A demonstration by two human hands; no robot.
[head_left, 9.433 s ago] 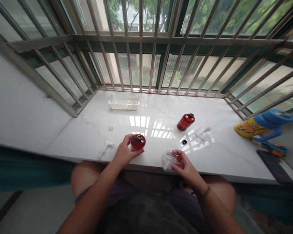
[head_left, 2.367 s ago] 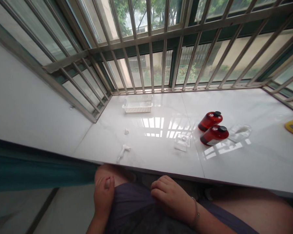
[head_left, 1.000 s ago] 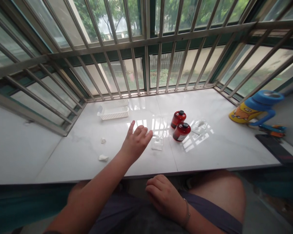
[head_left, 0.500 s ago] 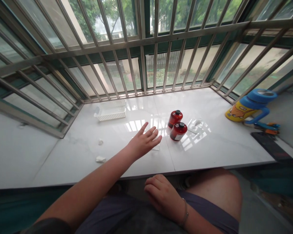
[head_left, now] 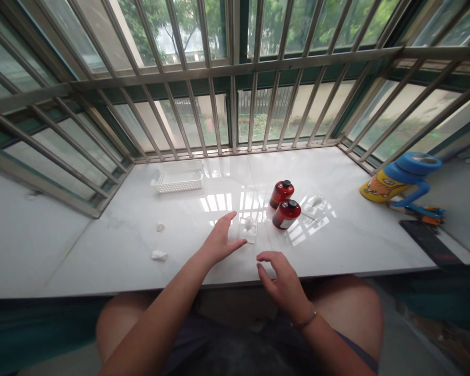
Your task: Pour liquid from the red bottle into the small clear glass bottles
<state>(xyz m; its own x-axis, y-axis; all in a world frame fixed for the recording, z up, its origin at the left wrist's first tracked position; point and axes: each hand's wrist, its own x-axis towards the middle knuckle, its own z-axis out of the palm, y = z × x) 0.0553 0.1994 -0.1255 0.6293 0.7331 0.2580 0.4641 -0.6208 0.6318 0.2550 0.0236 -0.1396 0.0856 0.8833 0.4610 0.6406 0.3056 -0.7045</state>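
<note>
My left hand (head_left: 220, 241) is over the counter with thumb and fingers spread, holding nothing. Just beyond its fingertips lies a small clear square dish (head_left: 253, 238) with a whitish lump (head_left: 248, 223) on it. Near the front edge my right hand (head_left: 281, 278) has its thumb and fingers curved and apart, with nothing visible between them. Two red bottles with black caps stand upright to the right of the dish, a nearer bottle (head_left: 286, 214) with a pale label and a farther bottle (head_left: 281, 194).
A white perforated basket (head_left: 179, 185) sits at the back left. Two small white crumpled bits (head_left: 159, 255) lie at left. Clear plastic (head_left: 315, 202) lies right of the bottles. Farther right are a blue-and-yellow flask (head_left: 387, 183) and a dark phone (head_left: 429, 243). Metal bars (head_left: 235, 115) line the window.
My left hand has drawn back slightly and turned, uncovering the clear dish. My right hand has risen from my lap to the counter's front edge, its fingers opening.
</note>
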